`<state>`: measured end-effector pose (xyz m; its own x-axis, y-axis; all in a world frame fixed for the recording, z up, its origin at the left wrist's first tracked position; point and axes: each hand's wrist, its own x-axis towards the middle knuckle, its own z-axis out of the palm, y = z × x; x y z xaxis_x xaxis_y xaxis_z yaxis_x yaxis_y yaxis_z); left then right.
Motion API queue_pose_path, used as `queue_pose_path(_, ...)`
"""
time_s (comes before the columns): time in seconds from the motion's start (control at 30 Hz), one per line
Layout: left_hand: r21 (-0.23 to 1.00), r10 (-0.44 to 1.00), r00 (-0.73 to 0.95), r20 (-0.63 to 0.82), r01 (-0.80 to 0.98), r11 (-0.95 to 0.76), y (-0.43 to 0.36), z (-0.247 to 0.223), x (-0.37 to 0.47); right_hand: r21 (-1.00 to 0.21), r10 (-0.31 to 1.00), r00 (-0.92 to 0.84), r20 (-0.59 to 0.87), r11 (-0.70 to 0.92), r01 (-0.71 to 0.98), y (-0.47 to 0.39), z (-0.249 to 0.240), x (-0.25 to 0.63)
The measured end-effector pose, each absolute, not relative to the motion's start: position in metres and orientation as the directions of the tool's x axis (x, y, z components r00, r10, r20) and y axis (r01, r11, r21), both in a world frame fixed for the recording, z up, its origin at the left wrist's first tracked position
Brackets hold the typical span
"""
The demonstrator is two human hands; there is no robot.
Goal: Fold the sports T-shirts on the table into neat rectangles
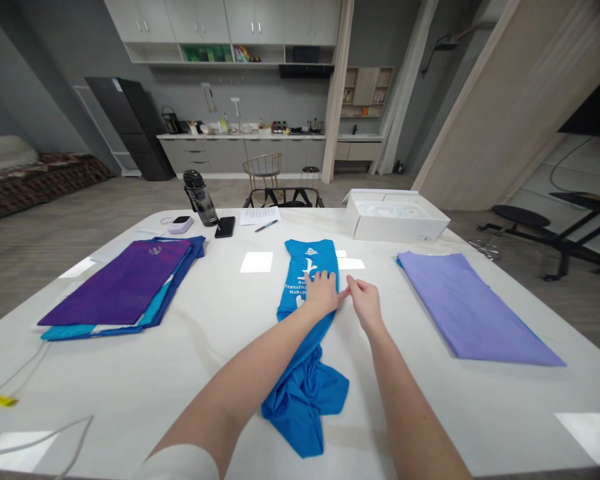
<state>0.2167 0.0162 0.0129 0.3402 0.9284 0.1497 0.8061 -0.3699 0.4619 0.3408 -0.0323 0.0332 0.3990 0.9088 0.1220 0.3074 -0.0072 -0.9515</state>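
A blue shirt [310, 267] with white lettering lies in the middle of the white table, its upper part folded into a narrow strip and its near end crumpled. My left hand [322, 291] rests on the lettering with its fingers spread. Just right of the strip's edge is my right hand [363, 297], its thumb and forefinger pinched together close to my left thumb; whatever is between them is too small to make out. Folded clothes with a purple piece [125, 283] on top lie at the left. A folded lavender garment [480, 310] lies at the right.
Along the table's [220, 400] far side are a dark bottle [203, 200], a black phone [225, 227], a small lilac device [181, 225], paper [253, 215], a pen [267, 226] and an open white box [397, 223]. Cables run over the left edge.
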Motion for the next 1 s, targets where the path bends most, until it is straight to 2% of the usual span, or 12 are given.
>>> queue_pose_path(0.1, 0.747, 0.958, 0.245, 0.147, 0.608, -0.270, 0.020, 0.010, 0.226, -0.945, 0.904, 0.413, 0.110, -0.034, 0.326, -0.033, 0.032, 0.342)
queue_pose_path(0.17, 0.924, 0.986, 0.117, 0.120, 0.350, -0.154, 0.029, 0.014, 0.221, -0.937, 0.906, 0.409, 0.107, -0.046, 0.346, -0.033, 0.029, 0.341)
queue_pose_path(0.23, 0.991, 0.998, 0.000, 0.070, 0.110, -0.070, 0.040, 0.023, 0.207, -0.922, 0.912, 0.392, 0.117, -0.046, 0.384, -0.031, 0.025, 0.340)
queue_pose_path(0.37, 0.991, 0.995, -0.102, -0.001, -0.130, -0.012, 0.056, 0.044, 0.157, -0.892, 0.950, 0.286, 0.127, -0.017, 0.452, -0.029, 0.015, 0.332)
queue_pose_path(0.47, 0.832, 0.973, -0.103, -0.206, -0.542, 0.119, 0.058, 0.047, 0.103, -0.892, 0.987, 0.124, 0.100, 0.034, 0.452, -0.032, 0.010, 0.317)
queue_pose_path(0.53, 0.766, 0.933, -0.052, -0.357, -0.588, 0.260, 0.055, 0.041, 0.065, -0.889, 0.996, -0.028, 0.086, 0.090, 0.449, -0.038, 0.010, 0.305)
queue_pose_path(0.63, 0.893, 0.870, -0.312, -0.382, -0.366, 0.261, 0.045, 0.027, 0.015, -0.881, 0.968, -0.246, 0.046, 0.155, 0.447, -0.048, 0.012, 0.288)
queue_pose_path(0.7, 0.971, 0.791, -0.564, -0.239, -0.165, 0.175, 0.037, 0.022, -0.007, -0.874, 0.939, -0.345, 0.017, 0.182, 0.451, -0.054, 0.015, 0.278)
queue_pose_path(0.77, 0.991, 0.780, -0.625, 0.027, 0.120, 0.062, 0.029, 0.022, -0.017, -0.866, 0.913, -0.407, 0.006, 0.208, 0.455, -0.058, 0.017, 0.270)
queue_pose_path(0.87, 0.731, 0.916, -0.122, 0.381, 0.646, -0.218, 0.025, 0.029, -0.010, -0.880, 0.888, -0.458, -0.034, 0.190, 0.435, -0.063, 0.018, 0.257)
queue_pose_path(0.93, 0.501, 0.918, 0.241, 0.316, 0.779, -0.377, 0.029, 0.032, 0.003, -0.907, 0.854, -0.505, -0.128, 0.105, 0.407, -0.065, 0.019, 0.248)
queue_pose_path(1.0, 0.416, 0.919, 0.348, 0.187, 0.819, -0.395, 0.036, 0.034, 0.015, -0.923, 0.788, -0.568, -0.238, -0.002, 0.384, -0.066, 0.020, 0.242)
